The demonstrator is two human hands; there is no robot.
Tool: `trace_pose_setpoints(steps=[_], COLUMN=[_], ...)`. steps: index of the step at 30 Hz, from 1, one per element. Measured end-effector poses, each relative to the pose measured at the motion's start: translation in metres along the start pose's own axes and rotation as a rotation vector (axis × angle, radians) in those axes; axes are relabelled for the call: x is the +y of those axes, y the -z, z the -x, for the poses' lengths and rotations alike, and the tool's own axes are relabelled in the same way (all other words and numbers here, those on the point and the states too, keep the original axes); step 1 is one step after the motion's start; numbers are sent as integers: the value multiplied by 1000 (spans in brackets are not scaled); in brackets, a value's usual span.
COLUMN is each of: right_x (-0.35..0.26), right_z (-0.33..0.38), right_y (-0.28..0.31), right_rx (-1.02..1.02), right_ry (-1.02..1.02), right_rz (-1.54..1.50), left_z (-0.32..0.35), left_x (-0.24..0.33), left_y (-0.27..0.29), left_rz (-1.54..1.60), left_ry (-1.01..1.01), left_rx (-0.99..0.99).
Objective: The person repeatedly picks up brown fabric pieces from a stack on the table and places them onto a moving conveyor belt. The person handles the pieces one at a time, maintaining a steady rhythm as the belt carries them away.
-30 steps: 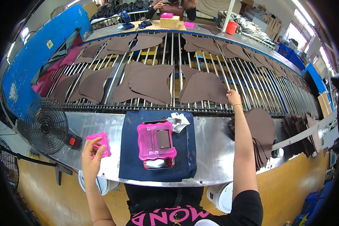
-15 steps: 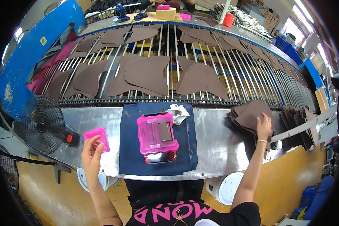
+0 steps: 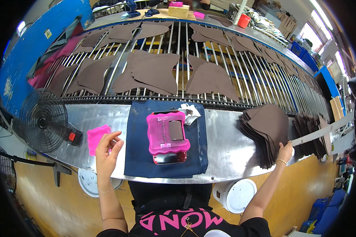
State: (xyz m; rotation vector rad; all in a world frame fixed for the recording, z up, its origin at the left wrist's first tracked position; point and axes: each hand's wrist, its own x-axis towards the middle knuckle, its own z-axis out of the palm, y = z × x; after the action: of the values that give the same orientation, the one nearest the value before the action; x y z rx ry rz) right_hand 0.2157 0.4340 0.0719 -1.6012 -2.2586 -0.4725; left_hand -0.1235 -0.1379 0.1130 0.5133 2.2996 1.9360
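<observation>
My right hand [image 3: 284,152] pinches the near right corner of the top brown cut piece [image 3: 268,120], on a fanned stack at the right of the metal table. My left hand [image 3: 108,147] hovers over the table's left part, fingers loosely curved and apart, with nothing in them. Just beside it lies a flat pink wavy-edged piece [image 3: 95,137]. On a dark blue cloth [image 3: 140,166] in the middle sits a pink wavy-edged frame [image 3: 157,132] with a small grey-brown block [image 3: 176,130] in it. A red-rimmed shiny case [image 3: 171,158] shows from under the frame.
Beyond the table runs a rack of metal bars [image 3: 247,79] carrying several brown pieces [image 3: 156,73]. A black fan [image 3: 43,120] stands at the left. Crumpled white paper [image 3: 190,113] lies on the cloth. A pale bar [image 3: 324,130] reaches in from the right, over another brown stack.
My right hand has slid from the top of the brown stack down to its near right corner. My left hand has shifted right, off the flat pink piece. The view has tilted slightly.
</observation>
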Motion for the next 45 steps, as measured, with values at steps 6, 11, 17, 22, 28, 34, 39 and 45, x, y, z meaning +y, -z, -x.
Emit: trace_pose_setpoints(steps=[6, 11, 17, 22, 28, 34, 39, 45], right_x=[-49, -122, -220, -279, -325, -353, -357, -324], right_z=[-2, 30, 79, 107, 118, 130, 132, 118], right_y=[94, 167, 197, 210, 193, 192, 180, 158], right_rx=[-128, 19, -252, -650, -606, -372, -244, -126], right_ry=[-30, 63, 356, 386, 839, 975, 1011, 934], right_rz=[-398, -1222, -1785, -2022, -1601, -1494, -1498, -1398], left_z=[2, -10, -22, -16, -18, -16, -18, -20], left_x=[5, 23, 54, 64, 60, 62, 53, 27], left_y=[1, -23, -55, -11, 37, 69, 61, 37], left_rz=[-3, -31, 273, 342, 229, 106, 78, 44], left_ry=[8, -86, -279, 97, -130, -249, -198, -99], left_rx=[-39, -154, -145, -133, 257, 297, 315, 150])
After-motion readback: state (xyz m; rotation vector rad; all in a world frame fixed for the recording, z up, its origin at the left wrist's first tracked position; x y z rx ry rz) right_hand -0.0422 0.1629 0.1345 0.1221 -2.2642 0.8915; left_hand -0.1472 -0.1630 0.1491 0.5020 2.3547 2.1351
